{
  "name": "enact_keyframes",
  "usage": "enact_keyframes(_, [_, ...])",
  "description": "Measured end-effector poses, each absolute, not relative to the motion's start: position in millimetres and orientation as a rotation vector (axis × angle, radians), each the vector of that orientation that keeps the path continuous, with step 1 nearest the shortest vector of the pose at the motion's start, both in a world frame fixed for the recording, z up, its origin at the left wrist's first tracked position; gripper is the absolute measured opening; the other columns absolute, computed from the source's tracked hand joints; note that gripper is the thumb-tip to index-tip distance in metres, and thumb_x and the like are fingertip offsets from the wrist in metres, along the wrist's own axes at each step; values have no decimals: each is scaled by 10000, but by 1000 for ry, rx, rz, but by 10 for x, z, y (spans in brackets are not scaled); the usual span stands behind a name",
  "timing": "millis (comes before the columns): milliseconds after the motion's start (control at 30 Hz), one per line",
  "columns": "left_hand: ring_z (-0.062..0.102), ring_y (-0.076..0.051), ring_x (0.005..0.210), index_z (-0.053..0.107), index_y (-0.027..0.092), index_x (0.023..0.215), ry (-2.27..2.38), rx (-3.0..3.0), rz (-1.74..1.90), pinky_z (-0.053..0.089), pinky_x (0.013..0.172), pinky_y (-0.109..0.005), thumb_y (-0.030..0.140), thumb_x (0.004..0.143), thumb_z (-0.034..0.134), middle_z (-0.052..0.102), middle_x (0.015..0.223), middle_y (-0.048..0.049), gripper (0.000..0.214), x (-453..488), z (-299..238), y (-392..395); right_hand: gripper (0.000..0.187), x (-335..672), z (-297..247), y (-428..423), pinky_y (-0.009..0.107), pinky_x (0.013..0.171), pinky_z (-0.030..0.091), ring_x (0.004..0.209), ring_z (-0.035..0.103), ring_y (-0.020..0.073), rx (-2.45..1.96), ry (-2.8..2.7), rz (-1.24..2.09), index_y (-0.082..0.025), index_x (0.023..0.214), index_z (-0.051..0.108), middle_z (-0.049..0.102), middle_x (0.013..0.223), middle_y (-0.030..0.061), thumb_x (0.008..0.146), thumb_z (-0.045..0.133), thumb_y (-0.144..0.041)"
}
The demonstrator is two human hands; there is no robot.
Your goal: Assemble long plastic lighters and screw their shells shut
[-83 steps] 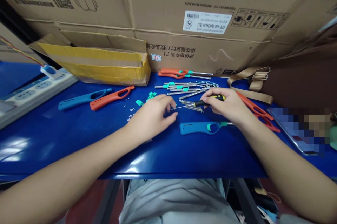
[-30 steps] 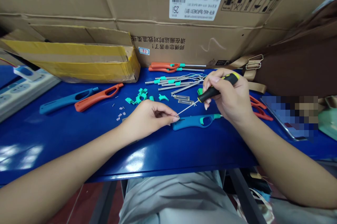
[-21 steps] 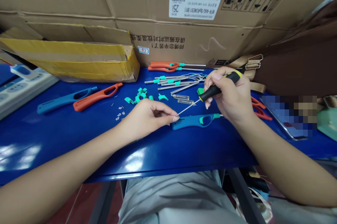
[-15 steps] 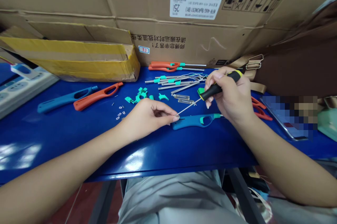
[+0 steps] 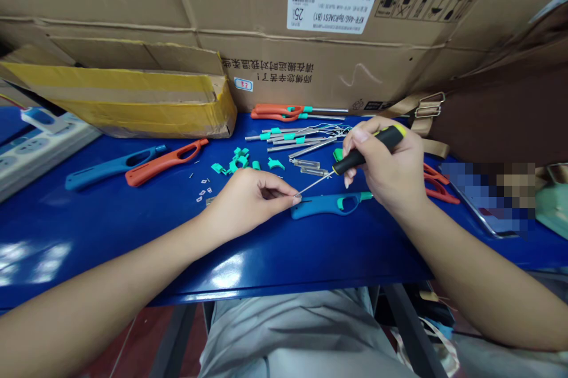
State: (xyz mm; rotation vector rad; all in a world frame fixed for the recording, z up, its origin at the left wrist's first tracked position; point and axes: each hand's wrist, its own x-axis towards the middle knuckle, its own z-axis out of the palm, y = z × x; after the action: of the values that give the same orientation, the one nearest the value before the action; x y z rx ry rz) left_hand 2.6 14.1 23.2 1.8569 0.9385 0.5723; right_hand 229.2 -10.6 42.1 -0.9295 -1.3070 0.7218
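Note:
My right hand is closed round a black and yellow screwdriver, its thin shaft slanting down to the left. The tip meets the fingertips of my left hand, which are pinched together on something too small to name, at the left end of a blue lighter body with a teal trigger. That body lies flat on the blue table between my hands.
Teal clips and tiny metal parts are scattered behind my left hand. Metal tubes with teal collars lie further back. Blue and orange handle shells, a power strip, cardboard boxes and a strapped brown bag ring the table.
Since 2.8 s ago my right hand lifted the screwdriver and brought its tip to my left fingertips at the blue lighter body. Over the last second both hands have barely moved.

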Motion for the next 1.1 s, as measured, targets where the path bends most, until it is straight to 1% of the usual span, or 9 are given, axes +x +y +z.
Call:
enact_keyframes(167, [708,-167,782,807,195,910,872,1983,580,545,697,-277,311,862,749,796,912,-34,138,40,251,138,341,2221,487,-159,261,325,432,403,543,105,-948,-1330,664,-239,683,606,667,652,-14,875,749,-483])
enact_keyframes(233, [698,-180,875,791,197,989,791,2076,596,544,752,-290,301,838,778,783,1008,-40,184,35,265,140,360,2194,541,-148,257,321,407,399,532,99,-947,-1342,615,-241,666,603,666,637,-14,882,737,-495])
enact_keyframes(300, [681,-205,996,762,201,1100,739,2174,606,542,858,-324,317,808,817,760,1115,-47,319,23,263,145,376,2160,616,-124,254,318,383,394,521,95,-966,-1384,572,-239,648,601,654,613,-16,884,734,-499])
enact_keyframes(400, [657,-231,1086,725,190,1186,720,2290,603,514,986,-383,334,803,830,741,1169,-63,422,5,220,148,397,2086,742,-87,255,338,368,395,499,90,-1018,-1481,516,-233,610,595,630,570,-19,888,734,-480])
enact_keyframes(567, [647,-255,1084,706,140,1207,671,2415,544,521,996,-407,248,834,796,733,1119,-87,399,13,119,125,399,1917,833,-66,268,463,435,447,508,92,-1046,-1608,467,-226,578,580,588,521,-29,904,728,-403])
enact_keyframes(667, [644,-263,1095,704,124,1195,670,2464,515,530,998,-410,222,868,754,717,1120,-106,345,22,88,102,402,1848,798,-64,270,472,424,449,494,94,-1045,-1671,449,-222,586,574,574,512,-36,915,710,-409])
enact_keyframes(767, [646,-263,1087,707,122,1175,693,2476,503,546,979,-406,227,882,742,702,1116,-115,313,20,81,82,406,1823,752,-58,276,487,418,486,513,106,-1073,-1725,413,-219,590,566,575,534,-31,917,698,-419])
enact_keyframes(933, [640,-264,1077,702,127,1174,695,2492,484,548,969,-407,230,897,727,691,1081,-106,297,15,87,72,410,1821,721,-47,287,491,421,486,507,116,-1079,-1720,413,-225,590,565,545,519,-29,918,692,-436])
enact_keyframes(1100, [638,-261,1075,706,144,1170,695,2480,484,548,967,-402,242,900,727,688,1075,-97,287,15,79,81,406,1820,714,-49,297,504,432,501,510,125,-1087,-1727,393,-237,593,585,576,549,-20,904,709,-466])
